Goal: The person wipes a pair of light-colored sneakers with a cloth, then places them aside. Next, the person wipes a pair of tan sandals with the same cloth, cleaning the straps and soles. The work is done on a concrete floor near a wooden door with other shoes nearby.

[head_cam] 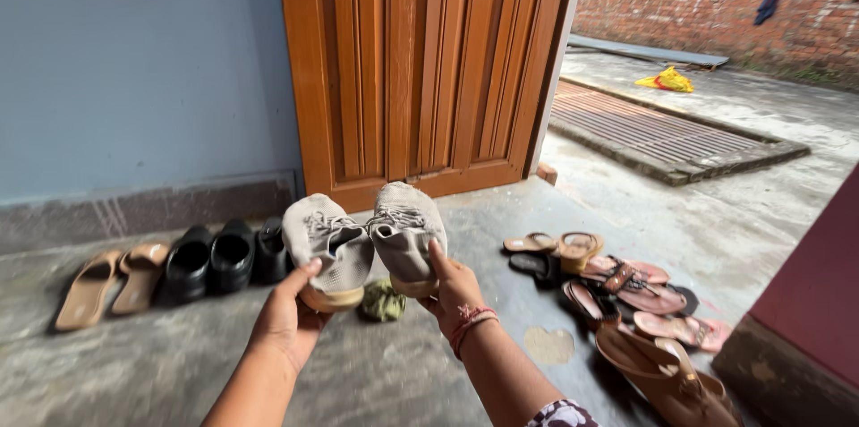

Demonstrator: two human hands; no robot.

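I hold a pair of grey lace-up shoes up in front of me, toes pointing away toward the wooden door (420, 69). My left hand (288, 315) grips the heel of the left grey shoe (327, 243). My right hand (455, 288), with a red thread on the wrist, grips the heel of the right grey shoe (407, 230). The two shoes touch at their inner sides. Below them on the floor lies a small crumpled olive cloth (383, 300).
Along the blue wall stand tan sandals (112, 282) and black shoes (215, 259). A heap of several sandals (617, 288) lies to the right. A dark red wall (810, 302) rises at the right edge. Beyond the open doorway are a grate (649, 127) and a brick wall.
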